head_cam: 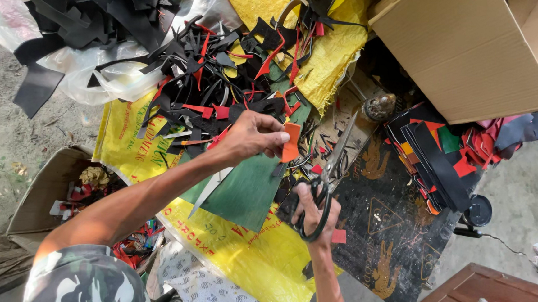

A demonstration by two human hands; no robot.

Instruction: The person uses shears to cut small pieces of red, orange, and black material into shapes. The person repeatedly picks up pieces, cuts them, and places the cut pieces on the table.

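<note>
My left hand [252,136] pinches a small orange leather piece [291,141] upright above a dark green sheet [248,190]. My right hand [315,213] grips the black handles of large scissors [333,164], whose blades point up and away, just right of the orange piece. The blades look slightly apart and do not touch the piece. Under both hands lies a heap of black, red and green offcuts [217,79] on a yellow woven sack [256,256].
A big cardboard box [474,51] stands at the upper right, with stacked coloured leather strips [437,155] below it. A smaller open carton [49,187] with scraps sits at the left. A black mat [388,239] and a wooden stool [484,301] lie to the right.
</note>
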